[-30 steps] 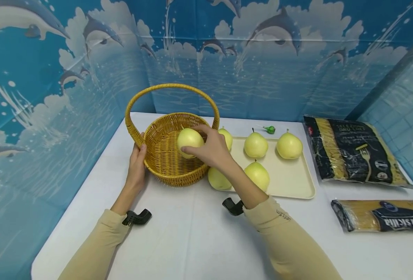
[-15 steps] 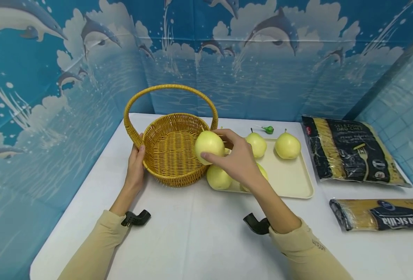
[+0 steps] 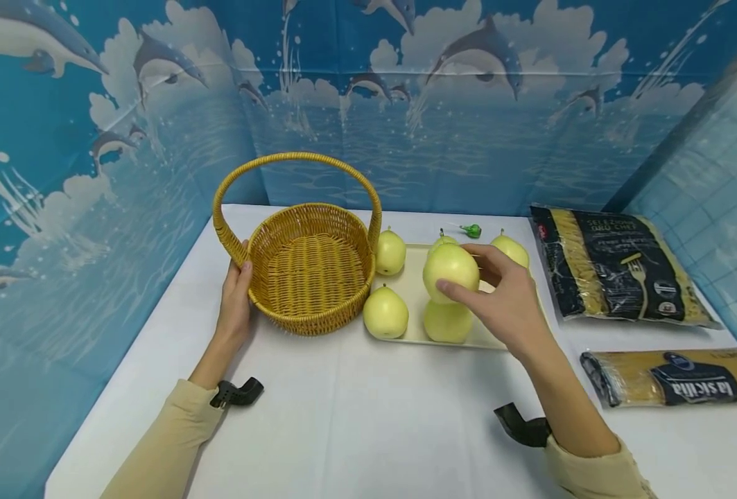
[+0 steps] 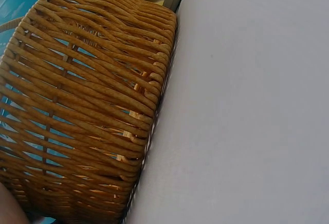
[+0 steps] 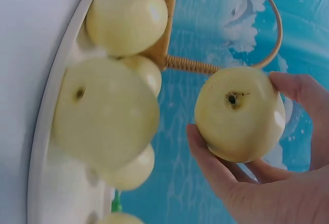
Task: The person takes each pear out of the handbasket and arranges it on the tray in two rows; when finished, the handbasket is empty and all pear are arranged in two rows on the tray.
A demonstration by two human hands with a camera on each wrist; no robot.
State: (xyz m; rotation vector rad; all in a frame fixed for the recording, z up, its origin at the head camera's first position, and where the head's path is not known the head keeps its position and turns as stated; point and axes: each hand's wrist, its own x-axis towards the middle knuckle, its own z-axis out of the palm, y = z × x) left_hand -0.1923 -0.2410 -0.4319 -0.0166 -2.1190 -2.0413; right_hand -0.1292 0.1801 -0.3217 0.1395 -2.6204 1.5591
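Note:
A round woven wicker basket [image 3: 310, 324] with a tall arched handle stands on the table, its woven floor showing. At its left side my left hand [image 3: 233, 305] grips the wall near the handle's foot, thumb by the rim; the other fingers are mostly hidden. My right hand [image 3: 508, 298] holds a pale yellow-green pear [image 3: 451, 272] between thumb and fingers, raised above the cream tray [image 3: 416, 267]. In the right wrist view this pear [image 5: 240, 116] hangs apart from the others. Below it sits another pear [image 3: 448, 323], partly covered.
More pears lie along the tray, including a front-left pear [image 3: 385, 313], a back-left pear [image 3: 391, 253] and a right-hand pear [image 3: 510, 251]. Behind is a small green object [image 3: 471, 231]. At right lie a black pasta bag [image 3: 624, 267] and a spaghetti pack [image 3: 677, 378].
My right hand has carried the pear from over the basket's inside rightward to above the tray. My left hand keeps its place on the basket.

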